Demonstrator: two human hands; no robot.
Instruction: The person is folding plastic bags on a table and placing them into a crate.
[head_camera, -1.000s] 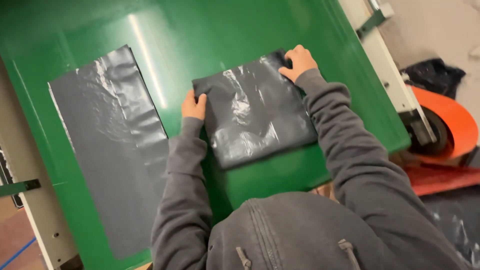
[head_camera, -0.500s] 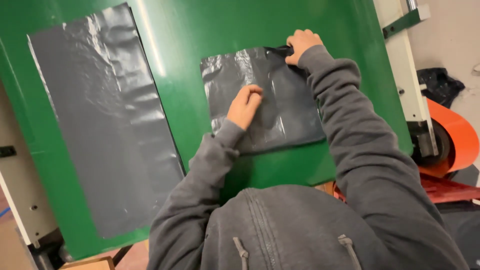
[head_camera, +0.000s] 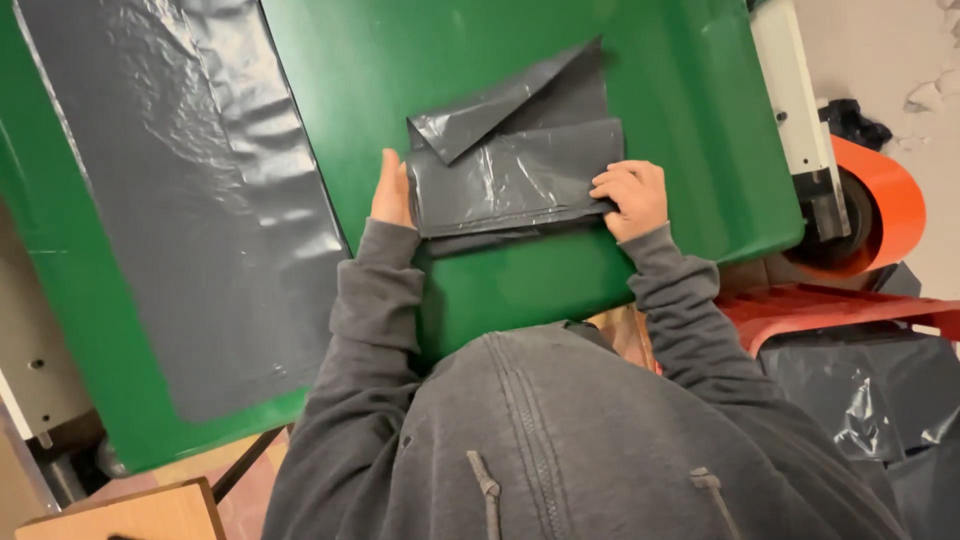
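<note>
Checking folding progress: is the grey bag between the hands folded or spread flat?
Folded. The grey bag lies in overlapping layers with one corner flap turned over, left hand and right hand at its edges.

Folded bag (head_camera: 520, 180): thin grey plastic film (crinkled, glossy); table (head_camera: 680, 90): smooth green.

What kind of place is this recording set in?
Probably a plastic-bag workshop: a green worktable, a flat grey plastic sheet, an orange roller machine, and both hands folding a grey bag.

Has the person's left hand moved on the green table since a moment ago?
Yes. The left hand has slid off the folded grey bag to its left edge, toward the flat grey sheet on the green table.
</note>
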